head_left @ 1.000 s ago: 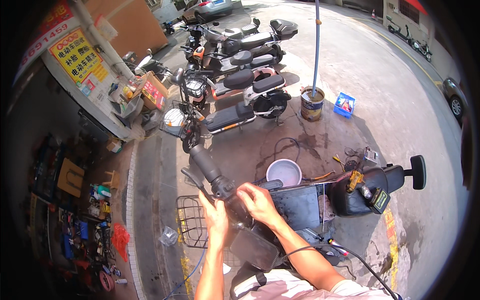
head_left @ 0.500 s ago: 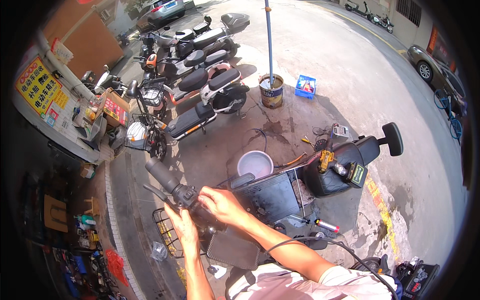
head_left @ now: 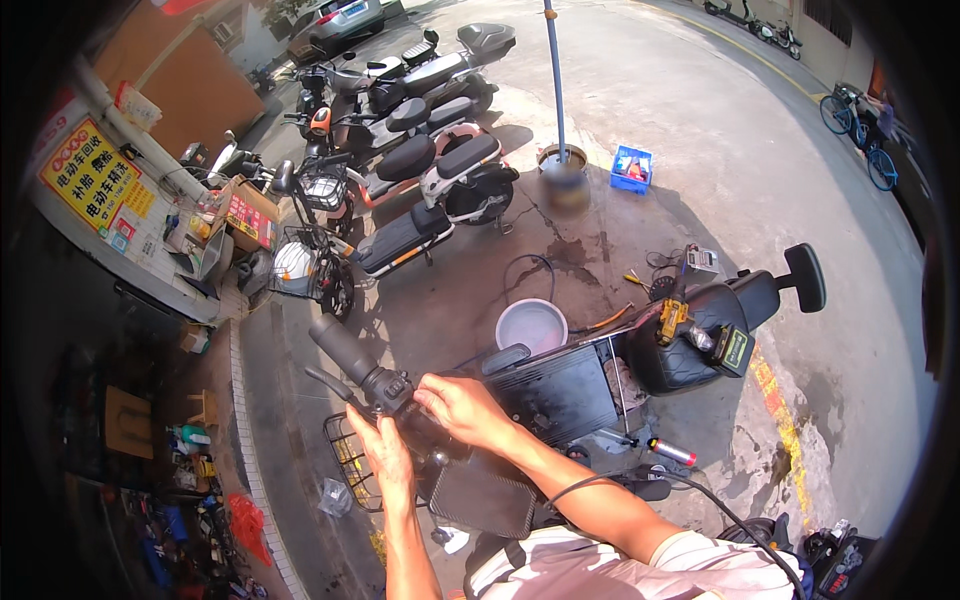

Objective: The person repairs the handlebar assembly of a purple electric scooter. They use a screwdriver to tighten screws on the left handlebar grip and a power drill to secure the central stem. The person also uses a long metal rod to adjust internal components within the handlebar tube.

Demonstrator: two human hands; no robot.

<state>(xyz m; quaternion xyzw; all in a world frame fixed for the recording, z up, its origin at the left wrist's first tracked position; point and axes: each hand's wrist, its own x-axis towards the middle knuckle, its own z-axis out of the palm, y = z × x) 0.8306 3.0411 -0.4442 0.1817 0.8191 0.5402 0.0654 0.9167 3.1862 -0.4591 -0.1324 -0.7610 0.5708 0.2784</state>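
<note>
An electric scooter's handlebar (head_left: 404, 396) is in front of me, with a thick black hand grip (head_left: 345, 347) and a brake lever (head_left: 324, 381). My left hand (head_left: 388, 462) is closed round the near side of the handlebar beside the lever, thumb up and fingertips partly hidden. My right hand (head_left: 462, 410) presses curled fingers onto the handlebar just inboard of the switch housing (head_left: 386, 386). Whether a small part lies under those fingers cannot be made out. Below the hands is a dark textured panel (head_left: 482, 503), and a wire front basket (head_left: 352, 460) shows past the left wrist.
The scooter's ribbed footboard (head_left: 550, 395) and black seat (head_left: 680, 350) extend right; a yellow power tool (head_left: 673, 320) lies on the seat. Beyond stand a water basin (head_left: 531, 327), a blue crate (head_left: 631, 170) and parked scooters (head_left: 400, 240). A black cable (head_left: 715, 515) crosses near my right arm.
The whole view has shifted, so the scene sits further right and slightly lower. Both hands stay at the handlebar with nearly the same hold. A blue bicycle at far right has moved up the picture.
</note>
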